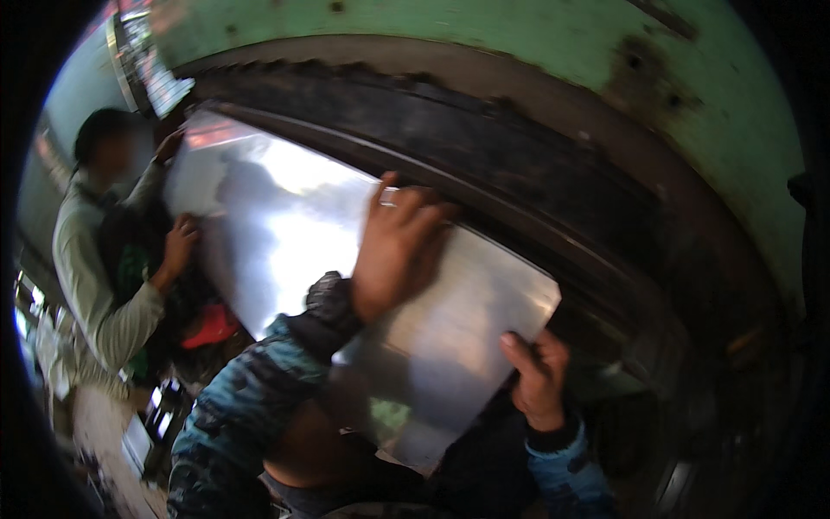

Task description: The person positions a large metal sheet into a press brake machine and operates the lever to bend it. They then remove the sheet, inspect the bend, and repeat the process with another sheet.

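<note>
A large shiny metal sheet (484, 324) with a cut corner lies slantwise in front of me, its long far edge along a dark machine. My left hand (399, 246), with a ring on one finger, reaches across the sheet and curls its fingers at that far edge; the fingertips are partly hidden and a little blurred. At the right end, my right hand (540, 378) grips the edge, thumb on top and fingers mostly underneath. Beyond the sheet's left end stands a co-worker (99, 251) in a light long-sleeved shirt, both hands at its edge.
Behind the sheet runs the long dark metal beam (484, 130) of a machine, below a worn green panel (536, 39). A red object (210, 327) shows near the co-worker. Lower left, shiny metal pieces (138, 443) lie on the floor.
</note>
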